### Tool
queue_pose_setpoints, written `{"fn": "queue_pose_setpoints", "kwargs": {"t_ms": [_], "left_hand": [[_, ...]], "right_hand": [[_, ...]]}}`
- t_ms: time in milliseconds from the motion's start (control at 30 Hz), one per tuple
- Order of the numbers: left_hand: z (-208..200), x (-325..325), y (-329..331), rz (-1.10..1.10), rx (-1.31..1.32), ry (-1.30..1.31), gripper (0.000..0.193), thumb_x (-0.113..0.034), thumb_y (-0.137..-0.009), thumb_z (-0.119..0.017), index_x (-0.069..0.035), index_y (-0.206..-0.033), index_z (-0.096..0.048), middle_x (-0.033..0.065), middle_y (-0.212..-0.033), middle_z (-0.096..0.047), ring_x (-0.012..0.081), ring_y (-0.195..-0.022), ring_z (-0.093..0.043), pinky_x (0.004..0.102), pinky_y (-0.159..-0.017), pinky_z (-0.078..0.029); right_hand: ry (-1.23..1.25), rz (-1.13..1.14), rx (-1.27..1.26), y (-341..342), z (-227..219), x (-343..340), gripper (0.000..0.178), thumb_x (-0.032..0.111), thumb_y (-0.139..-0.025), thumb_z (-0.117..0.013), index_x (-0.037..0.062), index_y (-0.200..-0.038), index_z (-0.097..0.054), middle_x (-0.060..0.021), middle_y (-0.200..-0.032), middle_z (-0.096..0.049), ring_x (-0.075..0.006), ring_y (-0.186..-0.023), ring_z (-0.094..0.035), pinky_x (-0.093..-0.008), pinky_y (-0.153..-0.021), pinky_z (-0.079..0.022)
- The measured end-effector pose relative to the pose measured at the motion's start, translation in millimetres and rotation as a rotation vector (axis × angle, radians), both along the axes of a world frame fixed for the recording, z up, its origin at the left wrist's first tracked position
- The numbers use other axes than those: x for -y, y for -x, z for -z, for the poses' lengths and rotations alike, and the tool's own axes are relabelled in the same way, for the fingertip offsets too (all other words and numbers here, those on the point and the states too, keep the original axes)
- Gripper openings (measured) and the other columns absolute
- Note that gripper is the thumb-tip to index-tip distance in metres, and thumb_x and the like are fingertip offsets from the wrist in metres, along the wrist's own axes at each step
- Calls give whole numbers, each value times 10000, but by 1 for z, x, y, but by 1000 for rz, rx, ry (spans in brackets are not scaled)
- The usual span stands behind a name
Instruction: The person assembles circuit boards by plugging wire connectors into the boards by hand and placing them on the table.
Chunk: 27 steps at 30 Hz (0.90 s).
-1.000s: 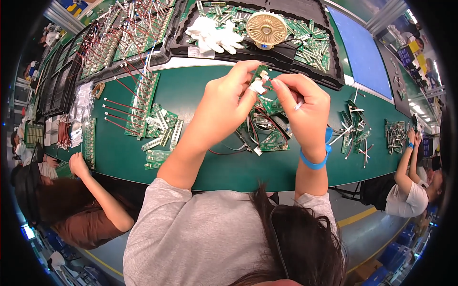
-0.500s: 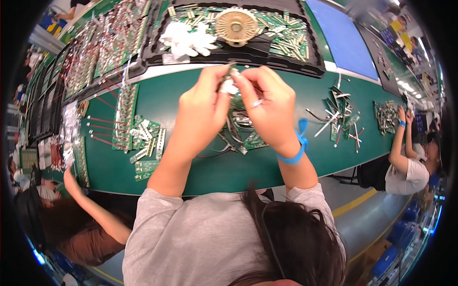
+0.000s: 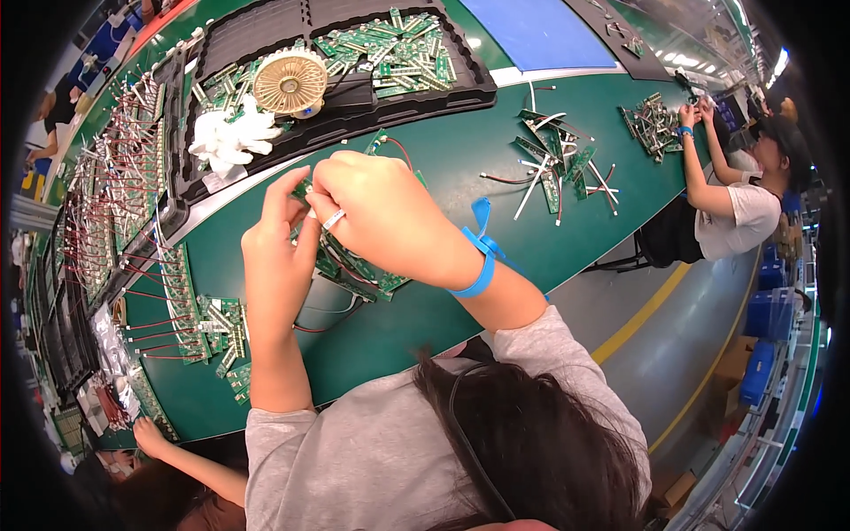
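My left hand (image 3: 282,248) is closed around a small green circuit board (image 3: 302,189), most of it hidden by the fingers. My right hand (image 3: 376,212), with a ring and a blue wrist strap (image 3: 482,265), pinches at the same spot from the right; whatever lies between its fingertips is covered, though a bit of white shows there. Below and behind both hands is a loose pile of green circuit boards (image 3: 390,281) with wires, partly blocked by my right hand and forearm.
Left lie wired board strips (image 3: 181,305) and small boards (image 3: 232,336). A black tray (image 3: 398,102) of boards carries a fan (image 3: 290,84) and white gloves (image 3: 232,137). Right, wired boards (image 3: 553,155) and a blue mat (image 3: 540,34). Co-workers' arms reach in at right (image 3: 708,190) and lower left (image 3: 190,460).
The view has swung, so the table now appears tilted and the tray further left. My hands stay together, the right now crossing further over the left, fingertips still at the board.
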<state>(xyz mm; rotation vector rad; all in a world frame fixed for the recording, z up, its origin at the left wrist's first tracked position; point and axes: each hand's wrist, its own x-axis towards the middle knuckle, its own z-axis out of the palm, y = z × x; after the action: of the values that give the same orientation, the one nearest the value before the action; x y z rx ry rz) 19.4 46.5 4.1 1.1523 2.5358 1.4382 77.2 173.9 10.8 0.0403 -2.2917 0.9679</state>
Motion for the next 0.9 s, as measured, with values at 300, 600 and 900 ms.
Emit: {"fn": "queue_pose_setpoints", "kwargs": {"t_ms": [300, 600, 900], "left_hand": [[21, -5, 8, 131, -339, 108, 345, -39, -710, -615, 3, -1042, -530, 148, -815, -587, 309, -722, -544, 381, -668, -443], [32, -7, 6, 119, 13, -13, 294, -39, -761, -578, 26, -1039, -507, 170, -827, -594, 294, -711, -598, 347, -645, -476], [0, 14, 20, 275, 479, -283, 187, 28, -778, -514, 34, -964, -503, 55, -700, -590, 100, -593, -587, 217, -536, -455]], "right_hand": [[-8, -85, 178, 2, 1, -21, 134, 105, -705, -595, -9, -647, -555, -155, -596, -556, -306, -571, -568, -354, -530, -449], [213, -178, 340, 8, 1, -26, 118, 75, -731, -608, -33, -746, -563, -85, -613, -564, -147, -542, -535, -257, -504, -423], [1037, -513, 225, 25, 14, -43, 290, 30, -847, -396, -84, -1090, -508, -122, -904, -594, -116, -773, -503, -228, -714, -417]]}}
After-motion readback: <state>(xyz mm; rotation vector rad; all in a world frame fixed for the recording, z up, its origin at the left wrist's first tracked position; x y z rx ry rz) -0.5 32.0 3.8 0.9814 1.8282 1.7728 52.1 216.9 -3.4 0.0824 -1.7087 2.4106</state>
